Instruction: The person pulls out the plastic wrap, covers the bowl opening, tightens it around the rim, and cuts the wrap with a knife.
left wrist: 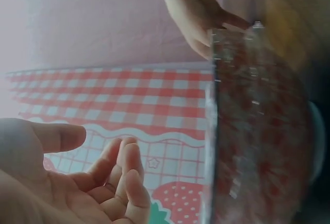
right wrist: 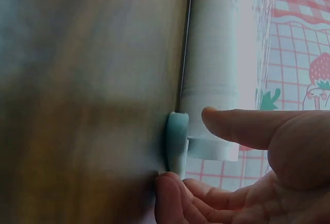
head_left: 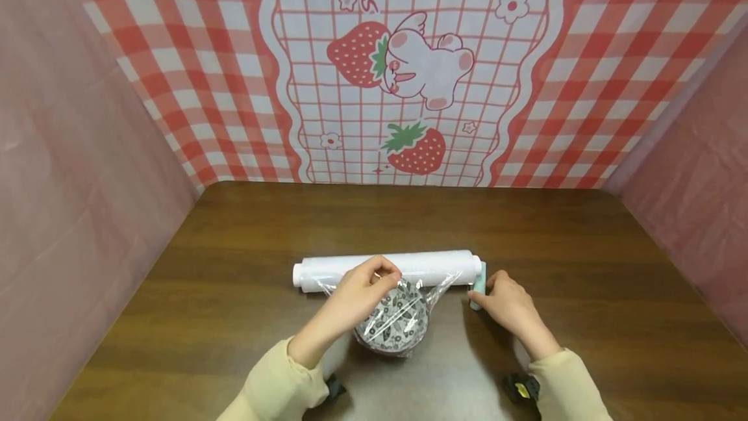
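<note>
A round patterned bowl (head_left: 393, 322) sits on the table, with clear plastic wrap stretched over its top. The wrap runs from the bowl to a white plastic wrap roll (head_left: 432, 267) lying crosswise behind it. Over the bowl's back left rim is my left hand (head_left: 359, 288). In the left wrist view its fingers curve loosely, thumb apart from them, with nothing between. My right hand (head_left: 510, 301) is around a small pale green oblong tool (right wrist: 177, 141) beside the roll's right end. Its fingertips are right at the tool's near end, and the thumb stands apart.
Dark straps show beneath both sleeves (head_left: 280, 375). The brown wooden table (head_left: 234, 226) meets a red checked strawberry cloth (head_left: 397, 70) at the back. Pink cloth (head_left: 76, 148) hangs at the left and right sides.
</note>
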A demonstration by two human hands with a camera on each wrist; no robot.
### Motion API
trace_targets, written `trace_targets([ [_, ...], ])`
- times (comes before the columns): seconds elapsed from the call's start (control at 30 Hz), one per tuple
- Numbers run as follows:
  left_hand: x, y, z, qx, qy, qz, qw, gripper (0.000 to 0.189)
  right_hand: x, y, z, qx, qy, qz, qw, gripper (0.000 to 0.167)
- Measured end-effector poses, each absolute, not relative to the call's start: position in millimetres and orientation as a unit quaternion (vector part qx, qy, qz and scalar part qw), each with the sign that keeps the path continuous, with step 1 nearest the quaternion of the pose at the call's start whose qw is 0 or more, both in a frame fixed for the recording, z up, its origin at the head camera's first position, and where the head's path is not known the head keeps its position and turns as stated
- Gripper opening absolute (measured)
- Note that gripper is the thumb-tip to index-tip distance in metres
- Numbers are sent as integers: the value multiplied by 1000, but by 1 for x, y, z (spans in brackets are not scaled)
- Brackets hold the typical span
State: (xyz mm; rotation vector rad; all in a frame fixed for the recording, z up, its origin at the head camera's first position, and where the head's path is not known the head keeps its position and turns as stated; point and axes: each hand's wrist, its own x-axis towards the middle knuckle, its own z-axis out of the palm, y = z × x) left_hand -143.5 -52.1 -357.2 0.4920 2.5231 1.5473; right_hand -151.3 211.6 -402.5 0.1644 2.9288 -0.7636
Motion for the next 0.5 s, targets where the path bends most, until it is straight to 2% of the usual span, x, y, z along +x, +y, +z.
trace_targets([
  [0.2,-149,-42,-353,170,825,530,97,21,-159,209,-404,59,964,-249,66,49],
  [0.5,-152,-37,-349,165,823,532,108,24,-164,215,-402,87,958,-252,101,48],
])
